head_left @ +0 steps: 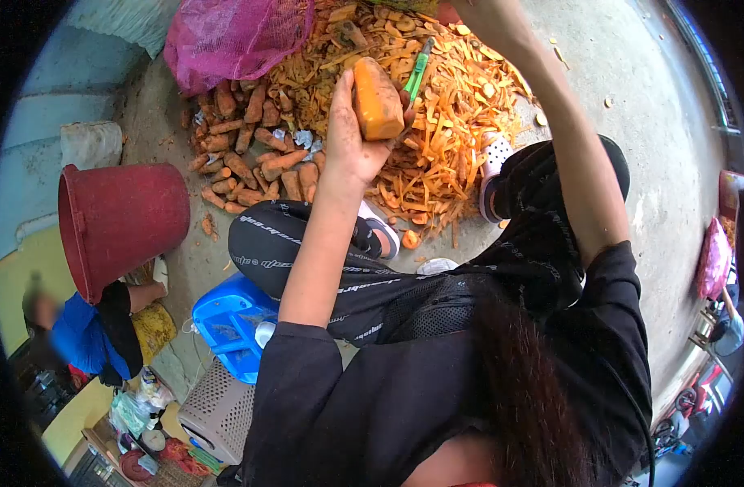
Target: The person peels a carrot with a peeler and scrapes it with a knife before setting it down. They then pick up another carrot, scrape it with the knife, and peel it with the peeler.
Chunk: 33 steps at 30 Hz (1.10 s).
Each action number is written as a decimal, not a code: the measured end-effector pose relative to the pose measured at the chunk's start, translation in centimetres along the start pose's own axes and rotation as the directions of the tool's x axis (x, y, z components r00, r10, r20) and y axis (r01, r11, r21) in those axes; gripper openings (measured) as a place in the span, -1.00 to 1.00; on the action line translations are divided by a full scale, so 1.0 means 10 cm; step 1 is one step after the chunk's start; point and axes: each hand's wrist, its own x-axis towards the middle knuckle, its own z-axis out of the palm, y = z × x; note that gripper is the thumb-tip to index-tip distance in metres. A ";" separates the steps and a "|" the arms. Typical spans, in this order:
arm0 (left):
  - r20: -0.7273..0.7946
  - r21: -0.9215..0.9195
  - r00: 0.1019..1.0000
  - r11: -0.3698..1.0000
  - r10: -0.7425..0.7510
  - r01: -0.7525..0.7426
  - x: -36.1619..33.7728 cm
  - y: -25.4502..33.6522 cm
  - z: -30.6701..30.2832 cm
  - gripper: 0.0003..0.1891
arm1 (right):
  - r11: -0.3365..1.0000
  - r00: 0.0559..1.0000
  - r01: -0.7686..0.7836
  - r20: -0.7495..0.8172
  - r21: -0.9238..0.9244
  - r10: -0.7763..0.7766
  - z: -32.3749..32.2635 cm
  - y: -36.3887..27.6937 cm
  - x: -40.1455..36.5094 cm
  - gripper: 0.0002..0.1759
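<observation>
A thick, partly peeled orange carrot (378,105) is in my left hand (348,134), with the palm beneath it and the fingers curled round its side. A green-handled peeler (419,71) slants upward just beyond the carrot, its lower end right at my left fingertips. My right arm stretches up past the pile, and the hand is cut off by the top edge of the view. Below my hands spreads a heap of orange peelings (445,138). Unpeeled carrots (246,166) lie to the left of it.
A pink mesh sack (234,40) lies at the pile's upper left. On the left stand a red bucket (133,219), a blue plastic container (236,321) and a grey perforated crate (218,410). A person in blue (92,337) sits farther left. My shoes (494,166) border the peelings.
</observation>
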 end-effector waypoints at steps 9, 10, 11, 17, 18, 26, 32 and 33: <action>0.110 0.039 0.994 0.999 -0.007 0.003 0.10 -0.11 -0.08 -0.60 | 0.029 0.997 -0.051 0.049 0.998 0.067 0.25 -0.89 -0.48 -0.78; 0.108 0.072 0.993 0.996 0.036 -0.044 -0.02 -0.12 0.04 -0.59 | 0.086 0.994 -0.071 0.064 0.994 0.088 0.27 -0.89 -0.47 -0.78; 0.106 0.105 0.991 0.991 0.078 -0.089 -0.08 -0.12 0.10 -0.59 | 0.141 0.991 -0.094 0.078 0.986 0.112 0.31 -0.88 -0.49 -0.77; 0.144 0.060 0.985 0.993 0.090 -0.100 -0.06 -0.16 0.03 -0.56 | 0.152 0.985 -0.080 0.055 0.985 0.166 0.46 -0.81 -0.50 -0.76; 0.158 0.067 0.983 0.992 0.092 -0.104 -0.04 -0.15 0.02 -0.56 | 0.148 0.988 -0.073 0.051 0.986 0.145 0.47 -0.80 -0.49 -0.76; 0.196 0.016 0.974 0.993 0.113 -0.118 0.02 -0.18 -0.08 -0.85 | 0.051 0.965 -0.191 0.178 0.980 0.191 0.45 -0.80 -0.48 -0.78; 0.234 -0.045 0.954 0.982 0.187 -0.182 -0.02 -0.18 -0.05 -0.81 | -0.009 0.885 -0.420 0.411 0.908 0.217 0.43 -0.75 -0.44 -0.79; 0.212 -0.012 0.955 0.978 0.208 -0.211 -0.03 -0.17 -0.01 -0.79 | 0.000 0.876 -0.431 0.418 0.902 0.239 0.39 -0.76 -0.40 -0.79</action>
